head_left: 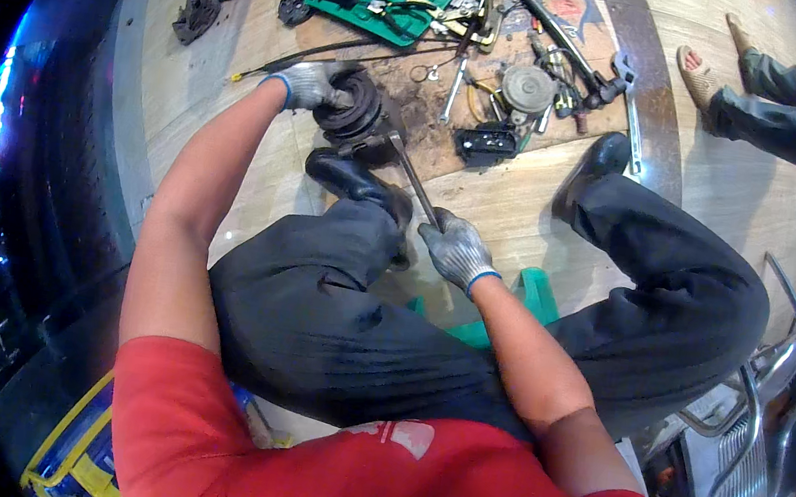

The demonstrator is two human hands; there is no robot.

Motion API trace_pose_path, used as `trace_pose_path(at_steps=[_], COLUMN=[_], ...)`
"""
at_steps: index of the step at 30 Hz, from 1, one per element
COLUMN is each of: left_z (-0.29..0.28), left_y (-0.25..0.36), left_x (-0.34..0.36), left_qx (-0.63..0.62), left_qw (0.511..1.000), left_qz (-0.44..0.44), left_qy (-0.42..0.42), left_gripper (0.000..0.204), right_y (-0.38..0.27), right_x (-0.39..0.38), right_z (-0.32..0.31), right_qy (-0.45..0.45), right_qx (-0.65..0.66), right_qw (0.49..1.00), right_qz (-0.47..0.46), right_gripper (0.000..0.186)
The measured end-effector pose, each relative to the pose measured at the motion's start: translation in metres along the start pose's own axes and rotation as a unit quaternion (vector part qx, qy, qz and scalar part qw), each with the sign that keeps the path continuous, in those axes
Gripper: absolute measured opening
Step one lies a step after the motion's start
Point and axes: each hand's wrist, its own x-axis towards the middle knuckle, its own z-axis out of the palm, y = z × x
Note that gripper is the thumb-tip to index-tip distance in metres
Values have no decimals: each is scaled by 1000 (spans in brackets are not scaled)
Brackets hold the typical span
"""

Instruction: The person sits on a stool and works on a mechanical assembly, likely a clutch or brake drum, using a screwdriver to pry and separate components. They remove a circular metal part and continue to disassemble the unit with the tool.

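Upper middle of frame: your left hand (309, 84) grips the black pulley (350, 106) on the floor; your right hand (455, 248) is clenched round the wrench (413, 178) handle. The wrench head is on the pulley's hub, so loosening looks underway, not finished.

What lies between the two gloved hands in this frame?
In the head view, a long metal tool runs from the right hand up to the black round part gripped by the left hand; a black shoe lies beside it.
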Motion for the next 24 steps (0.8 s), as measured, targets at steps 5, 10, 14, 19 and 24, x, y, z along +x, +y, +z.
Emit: trace_pose_path(at_steps=[5,10,14,19,24], left_z=[-21,-17,-20,-27,-4], left_y=[26,19,41,55,39], left_x=[12,19,11,-4,-17], left_qx=[25,-174,-124,10,146], left_qw=[999,984,986,990,989], left_qz=[-1,0,-106,-124,-18], left_qy=[-43,-25,-29,-72,-23], left_gripper=[78,71,86,107,136], right_y=[-23,-38,-50,-53,-52], right_x=[-8,-11,-15,-7,-2], right_z=[-18,-25,-29,-24,-21], right_qy=[27,34,17,17,19], right_qx=[-19,-60,-89,-122,-107], right_qw=[999,997,996,992,994], right_qz=[5,-14,-12,-2,0], right_gripper=[42,43,43,41,40])
